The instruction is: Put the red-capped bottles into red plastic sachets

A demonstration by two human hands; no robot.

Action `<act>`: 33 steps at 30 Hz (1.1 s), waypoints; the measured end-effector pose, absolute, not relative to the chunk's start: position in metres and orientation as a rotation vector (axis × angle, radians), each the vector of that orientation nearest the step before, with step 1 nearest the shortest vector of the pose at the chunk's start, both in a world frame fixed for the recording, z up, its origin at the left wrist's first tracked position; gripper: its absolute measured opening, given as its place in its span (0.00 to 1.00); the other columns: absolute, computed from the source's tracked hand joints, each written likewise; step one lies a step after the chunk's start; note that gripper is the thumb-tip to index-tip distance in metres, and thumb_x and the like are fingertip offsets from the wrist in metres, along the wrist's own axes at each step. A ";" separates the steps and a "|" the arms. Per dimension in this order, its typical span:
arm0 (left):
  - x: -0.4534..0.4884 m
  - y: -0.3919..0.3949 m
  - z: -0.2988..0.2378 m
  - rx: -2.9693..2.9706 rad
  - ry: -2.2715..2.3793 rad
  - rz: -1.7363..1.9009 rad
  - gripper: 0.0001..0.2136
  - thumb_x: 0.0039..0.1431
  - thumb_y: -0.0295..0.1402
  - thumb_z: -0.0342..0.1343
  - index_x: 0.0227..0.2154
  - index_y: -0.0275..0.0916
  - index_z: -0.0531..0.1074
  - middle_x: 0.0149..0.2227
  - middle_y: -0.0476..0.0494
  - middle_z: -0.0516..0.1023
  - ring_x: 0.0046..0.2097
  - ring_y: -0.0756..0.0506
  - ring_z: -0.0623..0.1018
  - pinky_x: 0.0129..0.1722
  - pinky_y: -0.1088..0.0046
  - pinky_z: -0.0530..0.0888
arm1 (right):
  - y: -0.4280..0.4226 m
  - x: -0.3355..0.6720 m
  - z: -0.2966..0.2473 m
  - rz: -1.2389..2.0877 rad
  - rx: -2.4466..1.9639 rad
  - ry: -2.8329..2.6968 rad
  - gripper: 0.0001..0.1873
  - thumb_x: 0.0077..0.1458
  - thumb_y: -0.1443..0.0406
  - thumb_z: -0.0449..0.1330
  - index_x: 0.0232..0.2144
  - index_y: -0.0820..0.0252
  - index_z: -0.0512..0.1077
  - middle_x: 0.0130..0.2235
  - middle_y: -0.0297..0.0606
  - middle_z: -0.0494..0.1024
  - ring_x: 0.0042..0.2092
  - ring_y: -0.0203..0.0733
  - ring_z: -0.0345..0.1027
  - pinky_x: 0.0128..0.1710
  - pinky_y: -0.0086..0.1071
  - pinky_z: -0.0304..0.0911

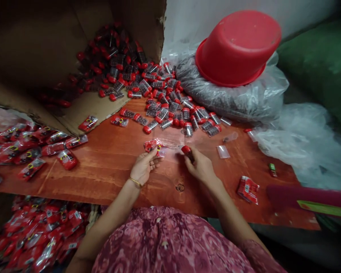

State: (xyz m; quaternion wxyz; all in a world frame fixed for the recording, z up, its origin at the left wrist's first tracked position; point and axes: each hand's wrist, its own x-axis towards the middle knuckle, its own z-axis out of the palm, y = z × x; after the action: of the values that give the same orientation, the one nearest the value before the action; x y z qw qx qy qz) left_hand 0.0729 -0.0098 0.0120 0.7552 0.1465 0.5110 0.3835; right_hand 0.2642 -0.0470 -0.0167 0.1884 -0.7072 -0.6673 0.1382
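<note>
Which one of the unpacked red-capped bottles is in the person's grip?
The red-capped bottle in the right grip; the other unpacked ones lie unheld on the table or in the cardboard box.

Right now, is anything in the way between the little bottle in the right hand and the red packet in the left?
No solid thing shows between the bottle in the right hand and the packet in the left hand, just a faint clear blur, too smeared to name.
</note>
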 end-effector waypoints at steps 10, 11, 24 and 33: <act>0.073 -0.015 0.013 0.680 1.040 0.816 0.14 0.35 0.41 0.66 0.19 0.34 0.76 0.22 0.46 0.78 0.25 0.51 0.73 0.28 0.77 0.67 | -0.057 0.240 0.021 1.415 -1.366 -1.479 0.13 0.49 0.57 0.58 0.31 0.62 0.69 0.18 0.28 0.66 0.19 0.31 0.60 0.19 0.25 0.56; 0.072 -0.015 0.013 0.718 1.050 0.819 0.13 0.36 0.41 0.66 0.20 0.34 0.76 0.23 0.46 0.78 0.25 0.51 0.73 0.28 0.77 0.67 | -0.055 0.240 0.020 1.467 -1.356 -1.466 0.13 0.48 0.57 0.59 0.30 0.62 0.69 0.18 0.28 0.66 0.19 0.31 0.60 0.19 0.24 0.56; 0.076 -0.020 0.004 0.914 1.077 0.787 0.10 0.37 0.34 0.66 0.26 0.35 0.78 0.25 0.46 0.78 0.27 0.50 0.73 0.31 0.75 0.69 | -0.049 0.229 0.007 1.365 -1.369 -1.175 0.17 0.41 0.56 0.64 0.30 0.61 0.67 0.18 0.27 0.69 0.18 0.30 0.61 0.19 0.25 0.58; 0.067 -0.018 0.011 1.045 0.916 0.760 0.11 0.40 0.38 0.64 0.27 0.36 0.76 0.27 0.45 0.78 0.30 0.47 0.75 0.32 0.75 0.69 | -0.043 0.232 0.007 1.455 -1.265 -1.204 0.19 0.42 0.54 0.64 0.34 0.61 0.71 0.19 0.29 0.70 0.16 0.29 0.55 0.14 0.24 0.51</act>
State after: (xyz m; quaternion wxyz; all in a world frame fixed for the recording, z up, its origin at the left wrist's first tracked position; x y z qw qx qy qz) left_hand 0.0666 -0.0182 0.0109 0.7025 0.4694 0.4117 0.3415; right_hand 0.2315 -0.0429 0.0073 0.4207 -0.5048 -0.4805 0.5808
